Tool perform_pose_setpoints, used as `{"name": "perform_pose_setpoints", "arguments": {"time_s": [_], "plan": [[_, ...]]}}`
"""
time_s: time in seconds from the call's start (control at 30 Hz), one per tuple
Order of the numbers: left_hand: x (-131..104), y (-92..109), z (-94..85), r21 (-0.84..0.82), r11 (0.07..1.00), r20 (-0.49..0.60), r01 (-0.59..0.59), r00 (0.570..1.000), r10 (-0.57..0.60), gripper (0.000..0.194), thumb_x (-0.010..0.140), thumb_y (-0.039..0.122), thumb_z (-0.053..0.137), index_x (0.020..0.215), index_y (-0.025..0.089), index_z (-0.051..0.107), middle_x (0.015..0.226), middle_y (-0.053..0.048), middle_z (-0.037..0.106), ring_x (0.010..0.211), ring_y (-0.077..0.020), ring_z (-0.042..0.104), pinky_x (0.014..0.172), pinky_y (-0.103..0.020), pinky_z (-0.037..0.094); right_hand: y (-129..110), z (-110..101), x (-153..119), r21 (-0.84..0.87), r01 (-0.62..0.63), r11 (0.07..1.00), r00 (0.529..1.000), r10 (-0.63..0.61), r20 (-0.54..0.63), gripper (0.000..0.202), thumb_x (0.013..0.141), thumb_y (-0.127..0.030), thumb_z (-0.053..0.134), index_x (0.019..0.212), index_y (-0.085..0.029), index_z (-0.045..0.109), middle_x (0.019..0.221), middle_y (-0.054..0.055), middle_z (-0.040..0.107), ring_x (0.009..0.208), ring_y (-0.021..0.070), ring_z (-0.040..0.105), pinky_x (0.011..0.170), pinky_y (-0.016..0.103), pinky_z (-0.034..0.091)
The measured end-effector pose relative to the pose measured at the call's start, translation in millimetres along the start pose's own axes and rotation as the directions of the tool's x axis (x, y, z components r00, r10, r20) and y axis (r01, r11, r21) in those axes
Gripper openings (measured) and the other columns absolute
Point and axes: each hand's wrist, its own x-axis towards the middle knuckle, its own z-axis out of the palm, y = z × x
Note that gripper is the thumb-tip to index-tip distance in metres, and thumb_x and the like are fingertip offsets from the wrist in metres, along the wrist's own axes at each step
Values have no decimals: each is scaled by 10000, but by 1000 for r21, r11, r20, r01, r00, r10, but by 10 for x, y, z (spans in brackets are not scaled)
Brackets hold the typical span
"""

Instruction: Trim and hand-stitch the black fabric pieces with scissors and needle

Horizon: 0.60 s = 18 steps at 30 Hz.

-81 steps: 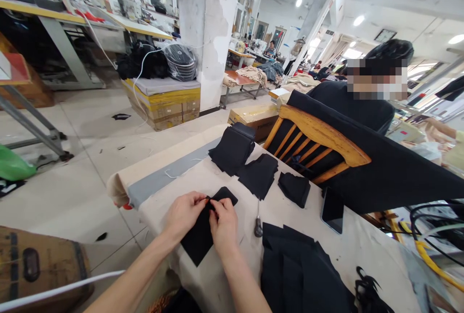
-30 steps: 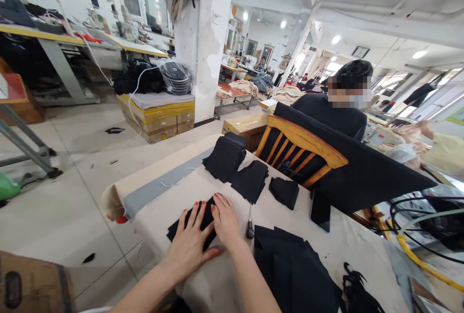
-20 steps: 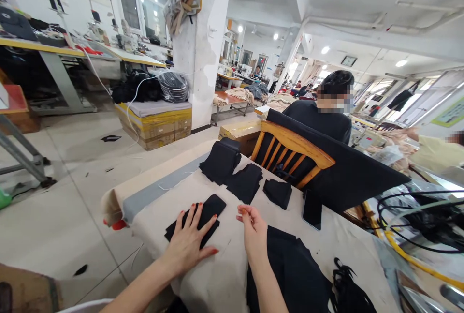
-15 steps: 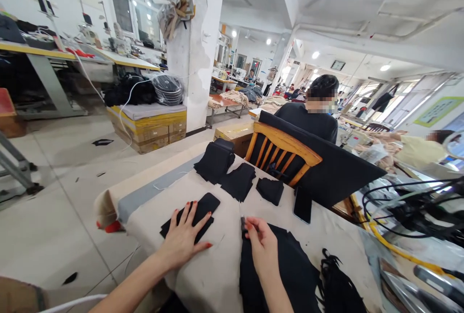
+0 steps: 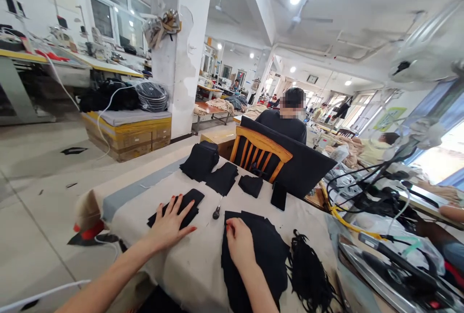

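Observation:
My left hand (image 5: 168,223) lies flat with fingers spread on a small stack of black fabric pieces (image 5: 195,197). My right hand (image 5: 239,240) is over a larger stack of black fabric pieces (image 5: 266,240), its fingers curled together near the upper left edge. Whether the fingertips pinch a piece cannot be made out. Between the hands, an awl (image 5: 216,213) with a dark handle lies on the cloth-covered table (image 5: 184,260), its thin tip pointing away from me. Farther back sit more black fabric pieces (image 5: 222,178), a folded black pile (image 5: 199,160) and a small black stack (image 5: 251,186).
A phone (image 5: 279,196) lies near a wooden chair (image 5: 261,146). Black strips (image 5: 311,274) and an iron (image 5: 395,274) with cables are at the right. A person (image 5: 286,119) sits beyond the chair. Taped cartons (image 5: 126,136) stand on the floor at the left.
My right hand has let go of the awl, which now lies on the table, and has moved onto the large stack. My left hand stays on its stack. The view has turned right.

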Motion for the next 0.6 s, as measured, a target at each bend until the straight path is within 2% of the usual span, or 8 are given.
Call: {"name": "perform_pose_setpoints", "arguments": {"time_s": [0.07, 0.13, 0.2, 0.3, 0.37, 0.43, 0.5, 0.6], "plan": [[7, -21, -40, -7, 1000, -31, 6, 1000, -6, 636, 871, 565, 479, 1428, 267, 403, 1539, -164, 314, 1407, -415, 235, 1062, -661, 165, -88, 189, 177, -35, 19, 999, 999, -17, 34, 192, 843, -89, 517, 875, -190, 678, 886, 36, 665, 779, 156, 639, 729, 288, 499], [61, -47, -92, -16, 1000, -58, -2, 998, 1, 530, 932, 497, 410, 1401, 254, 454, 1505, -133, 394, 1399, -355, 296, 1091, -612, 188, -135, 395, 365, -60, 8, 998, 998, -4, 60, 88, 894, -187, 568, 914, -165, 651, 927, 32, 656, 822, 155, 630, 761, 322, 511], [179, -65, -130, -25, 999, -77, -31, 997, 29, 439, 977, 406, 365, 1360, 241, 503, 1459, -111, 476, 1369, -292, 376, 1111, -552, 224, -141, 598, 539, -68, -36, 997, 997, 41, 72, 147, 912, -286, 587, 974, -159, 628, 997, 38, 644, 870, 163, 626, 778, 353, 523], [426, -48, -97, -39, 994, -88, -103, 991, 99, 386, 963, 347, 469, 1314, 196, 523, 1417, -112, 521, 1302, -277, 464, 1090, -547, 296, -82, 830, 732, -29, -137, 990, 988, 138, 74, 230, 913, -310, 590, 1092, -166, 597, 1116, 62, 611, 937, 187, 621, 798, 378, 531], [570, -14, -8, -52, 988, -82, -145, 987, 140, 403, 927, 336, 552, 1300, 186, 520, 1407, -111, 511, 1269, -296, 485, 1056, -570, 342, -23, 895, 796, 30, -208, 978, 975, 204, 89, 270, 911, -308, 593, 1137, -161, 577, 1136, 68, 602, 946, 195, 621, 799, 388, 533], [653, 18, 104, -72, 983, -68, -170, 984, 165, 413, 913, 327, 576, 1299, 191, 518, 1419, -108, 491, 1273, -307, 472, 1050, -583, 343, 26, 863, 802, 108, -282, 953, 955, 270, 120, 263, 913, -313, 591, 1121, -153, 581, 1089, 61, 617, 895, 179, 631, 765, 366, 542], [677, 30, 198, -99, 979, -54, -178, 983, 173, 420, 919, 328, 559, 1315, 194, 509, 1444, -110, 472, 1316, -312, 426, 1077, -589, 292, 58, 713, 757, 202, -356, 912, 932, 330, 152, 240, 919, -321, 584, 1079, -143, 589, 972, 38, 639, 770, 141, 635, 680, 314, 547], [676, 13, 254, -148, 974, -49, -170, 985, 164, 416, 948, 314, 449, 1348, 213, 496, 1477, -109, 454, 1398, -294, 316, 1124, -551, 192, 113, 243, 605, 368, -423, 828, 906, 399, 143, 224, 931, -309, 517, 1056, -141, 595, 744, -17, 615, 576, 103, 595, 536, 244, 508]]}}
